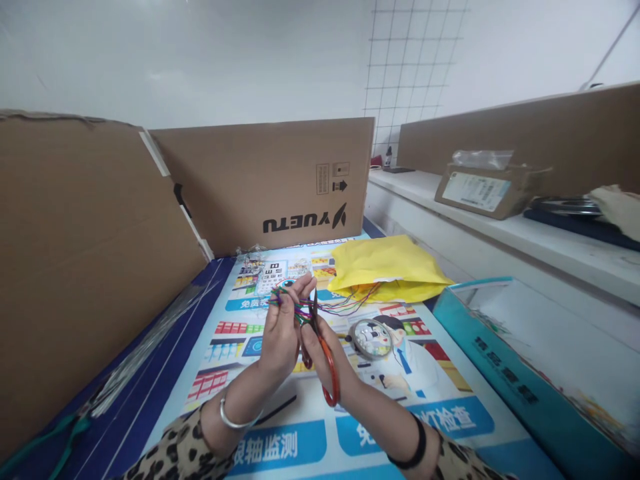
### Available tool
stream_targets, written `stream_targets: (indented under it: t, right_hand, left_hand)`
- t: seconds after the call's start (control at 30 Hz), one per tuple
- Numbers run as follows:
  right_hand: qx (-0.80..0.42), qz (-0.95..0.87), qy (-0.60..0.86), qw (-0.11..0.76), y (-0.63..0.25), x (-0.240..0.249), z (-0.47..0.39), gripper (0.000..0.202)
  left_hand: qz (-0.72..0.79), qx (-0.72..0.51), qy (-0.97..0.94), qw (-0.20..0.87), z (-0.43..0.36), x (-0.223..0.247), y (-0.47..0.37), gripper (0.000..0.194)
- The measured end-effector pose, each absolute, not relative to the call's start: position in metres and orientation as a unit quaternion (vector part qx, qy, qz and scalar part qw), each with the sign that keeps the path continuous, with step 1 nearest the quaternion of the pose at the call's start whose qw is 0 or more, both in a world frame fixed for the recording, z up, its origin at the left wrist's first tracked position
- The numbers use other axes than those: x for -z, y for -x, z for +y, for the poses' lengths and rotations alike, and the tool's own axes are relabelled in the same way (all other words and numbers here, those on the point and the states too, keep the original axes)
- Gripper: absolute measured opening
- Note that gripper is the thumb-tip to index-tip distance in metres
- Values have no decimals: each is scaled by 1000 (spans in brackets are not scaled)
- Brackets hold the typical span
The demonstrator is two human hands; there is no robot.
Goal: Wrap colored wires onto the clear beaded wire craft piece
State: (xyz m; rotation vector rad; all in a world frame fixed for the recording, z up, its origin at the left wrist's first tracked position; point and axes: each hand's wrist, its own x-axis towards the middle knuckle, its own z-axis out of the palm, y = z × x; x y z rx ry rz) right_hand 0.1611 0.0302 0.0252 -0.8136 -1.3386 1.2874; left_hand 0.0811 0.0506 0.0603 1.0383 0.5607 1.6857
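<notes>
My left hand (281, 328) is closed round a bundle of thin coloured cords (300, 309), green, purple and red, with its thumb pressed on them. In my right hand (334, 360) are scissors (330, 381) with orange-red handles, their dark blades pointing up beside the cords. Both hands are close together over the printed tabletop. From the bundle, several strands run right into the mouth of a yellow padded bag (393, 263). Whether the blades touch the cords I cannot tell.
A round clear container (373, 338) of small pale pieces lies right of my hands. A teal box (525, 380) with loose bits stands at the right. Cardboard panels (240, 180) wall the left and back. Silvery strands (145, 353) lie at the left; a shelf (560, 233) holds a carton (487, 190).
</notes>
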Motion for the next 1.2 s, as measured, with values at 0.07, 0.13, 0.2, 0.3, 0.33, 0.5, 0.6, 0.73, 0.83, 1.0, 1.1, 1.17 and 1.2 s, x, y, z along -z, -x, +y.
stream_targets:
  t: [0.07,0.13,0.2,0.3,0.33,0.5,0.6,0.73,0.83,1.0,1.1,1.17,1.2]
  right_hand:
    - [-541,-556,339,532,-161,-25,30,38]
    - [-544,-553,337,534,-161,-24,30,37]
    - [-549,-547,337,534,-161,-22,30,38]
    - [-559,-534,340,535,-160,-18,30,37]
    - [-562,-531,343,534,-160,-16,30,36]
    - [-571,-533,348,519,-165,-11,28,34]
    - [-572,-535,353,512,-168,-11,28,34]
    - [-583,-526,362,502,-173,-11,28,35]
    - [-585,-532,365,491,-177,-9,29,37]
    - [-588,-539,386,464,-185,-6,29,42]
    - [-581,-547,401,450,-188,-6,28,44]
    - [-581,-546,403,450,-189,-7,28,45]
    - [-582,-545,401,451,-189,-8,28,46]
  left_hand:
    - [230,-700,-435,517,51,-60,-82,29]
    - [230,-698,-437,518,51,-59,-82,30]
    - [231,-694,-441,520,50,-57,-82,30]
    - [260,-691,-445,508,50,-53,-81,29]
    - [283,-691,-444,495,49,-52,-80,29]
    - [375,-675,-423,474,50,-47,-75,32]
    - [349,-642,-399,554,53,-48,-73,35]
    - [287,-542,-402,680,61,-41,-67,30]
    - [269,-456,-492,691,69,-29,-59,39]
    - [338,-437,-635,540,77,-16,-46,35]
    - [355,-411,-693,474,76,-17,-44,31]
    - [360,-391,-738,416,76,-20,-45,32]
    - [359,-385,-753,394,76,-21,-46,33]
